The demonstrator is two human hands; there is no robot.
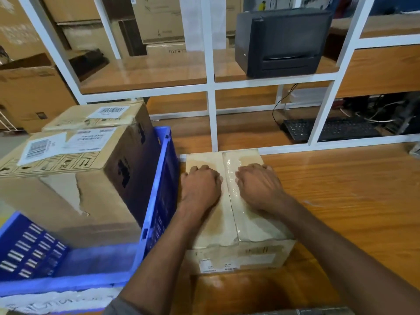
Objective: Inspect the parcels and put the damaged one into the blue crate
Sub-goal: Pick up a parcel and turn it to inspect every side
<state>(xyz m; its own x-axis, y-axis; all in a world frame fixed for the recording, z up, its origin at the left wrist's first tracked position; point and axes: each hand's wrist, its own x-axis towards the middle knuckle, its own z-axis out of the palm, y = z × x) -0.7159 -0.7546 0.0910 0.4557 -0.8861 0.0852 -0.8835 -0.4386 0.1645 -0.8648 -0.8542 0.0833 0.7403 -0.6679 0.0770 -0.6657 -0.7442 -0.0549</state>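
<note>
Head view: left hand (200,186) and right hand (260,186) rest on a box (218,223)
The hands sit a little apart, fingers bent, holding nothing; the box is on the table (352,189), just beside the blue crate (159,178)

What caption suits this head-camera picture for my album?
Left hand and right hand rest on a taped parcel beside a blue crate holding a torn box.

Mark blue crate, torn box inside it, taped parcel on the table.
blue crate (162,183): head view, right side wall.
torn box (97,201): head view, front face beside the tear.
taped parcel (256,226): head view, top face, near end.
</note>
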